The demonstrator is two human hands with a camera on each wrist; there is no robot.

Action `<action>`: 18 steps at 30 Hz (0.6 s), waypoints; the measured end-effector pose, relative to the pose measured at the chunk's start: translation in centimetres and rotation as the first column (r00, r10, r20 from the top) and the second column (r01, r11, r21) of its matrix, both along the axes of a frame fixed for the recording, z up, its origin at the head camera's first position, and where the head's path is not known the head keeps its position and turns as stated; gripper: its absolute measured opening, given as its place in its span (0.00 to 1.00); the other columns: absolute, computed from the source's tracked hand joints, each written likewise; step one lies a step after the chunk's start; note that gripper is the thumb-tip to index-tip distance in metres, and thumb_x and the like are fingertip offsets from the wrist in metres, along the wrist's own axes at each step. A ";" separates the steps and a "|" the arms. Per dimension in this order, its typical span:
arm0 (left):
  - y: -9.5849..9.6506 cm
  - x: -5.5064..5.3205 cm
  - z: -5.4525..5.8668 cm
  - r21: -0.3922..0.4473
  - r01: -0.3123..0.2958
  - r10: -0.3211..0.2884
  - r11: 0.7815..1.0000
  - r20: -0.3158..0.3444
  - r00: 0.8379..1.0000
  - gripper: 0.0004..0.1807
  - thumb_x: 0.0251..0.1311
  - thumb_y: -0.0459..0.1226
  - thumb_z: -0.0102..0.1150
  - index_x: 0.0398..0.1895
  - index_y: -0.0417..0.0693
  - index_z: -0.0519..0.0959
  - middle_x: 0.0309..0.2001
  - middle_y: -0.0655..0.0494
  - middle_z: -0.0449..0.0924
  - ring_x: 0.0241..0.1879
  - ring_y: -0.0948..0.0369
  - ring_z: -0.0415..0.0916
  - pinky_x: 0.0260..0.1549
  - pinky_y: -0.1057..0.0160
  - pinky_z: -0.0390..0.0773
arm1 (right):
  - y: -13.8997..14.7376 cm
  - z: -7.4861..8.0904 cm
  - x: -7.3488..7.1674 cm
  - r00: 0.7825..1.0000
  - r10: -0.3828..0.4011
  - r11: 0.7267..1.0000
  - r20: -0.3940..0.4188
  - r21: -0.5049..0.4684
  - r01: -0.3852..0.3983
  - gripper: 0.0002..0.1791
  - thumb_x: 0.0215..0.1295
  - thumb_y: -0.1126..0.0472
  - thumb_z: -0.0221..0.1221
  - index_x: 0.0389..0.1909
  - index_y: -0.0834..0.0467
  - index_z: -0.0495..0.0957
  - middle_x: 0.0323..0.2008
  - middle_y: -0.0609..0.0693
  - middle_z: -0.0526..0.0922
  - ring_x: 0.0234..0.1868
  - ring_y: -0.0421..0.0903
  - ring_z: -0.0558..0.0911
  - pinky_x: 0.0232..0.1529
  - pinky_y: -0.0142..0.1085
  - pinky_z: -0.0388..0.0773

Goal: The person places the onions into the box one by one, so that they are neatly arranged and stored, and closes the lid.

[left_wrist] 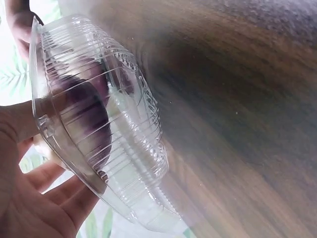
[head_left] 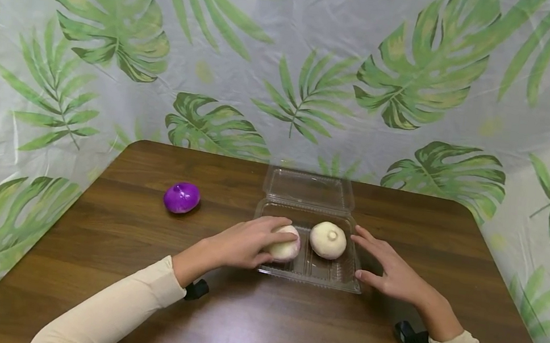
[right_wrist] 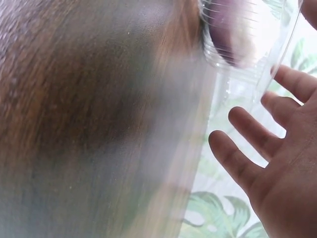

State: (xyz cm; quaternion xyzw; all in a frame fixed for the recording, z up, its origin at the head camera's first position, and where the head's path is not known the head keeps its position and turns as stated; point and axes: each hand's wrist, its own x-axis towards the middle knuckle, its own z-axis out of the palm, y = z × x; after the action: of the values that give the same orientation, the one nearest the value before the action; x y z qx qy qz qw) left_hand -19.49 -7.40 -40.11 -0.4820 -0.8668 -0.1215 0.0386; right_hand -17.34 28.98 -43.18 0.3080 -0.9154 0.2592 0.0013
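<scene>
Your brown wood-look table (head_left: 256,324) bears a clear, hinged plastic container (head_left: 305,279), opened out. Your right hand (head_left: 392,269) has its fingers loosely spread at the container's right side. Your left hand (head_left: 248,242) grasps a round white-and-purple vegetable (head_left: 286,245) inside, beside a round cream-white vegetable (head_left: 327,241); a glossy purple round vegetable (head_left: 181,198) lies leftward, outside.

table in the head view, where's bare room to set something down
Bare table shows in front of the clear container, between the sleeves; between that container and the purple bulb; and beyond the right hand's grip, right of the lid. Crowded: inside the container, where the left hand's grip holds the left white bulb beside the right white bulb.
</scene>
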 end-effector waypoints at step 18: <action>0.9 -0.6 -0.5 -0.047 0.008 -0.006 0.999 0.023 1.000 0.33 0.59 0.37 0.68 0.69 0.56 0.71 0.70 0.45 0.67 0.66 0.49 0.70 0.64 0.53 0.75 | -0.4 -0.2 0.1 1.000 -0.001 1.000 -0.008 -0.007 0.001 0.38 0.64 0.56 0.63 0.72 0.63 0.62 0.76 0.65 0.56 0.70 0.67 0.63 0.59 0.68 0.65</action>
State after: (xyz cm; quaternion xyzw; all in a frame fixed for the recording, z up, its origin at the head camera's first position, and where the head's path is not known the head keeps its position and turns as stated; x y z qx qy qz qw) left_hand -20.12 -6.51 -40.65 -0.4844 -0.8682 -0.1066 0.0168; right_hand -17.25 28.59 -43.37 0.3087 -0.9146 0.2613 0.0062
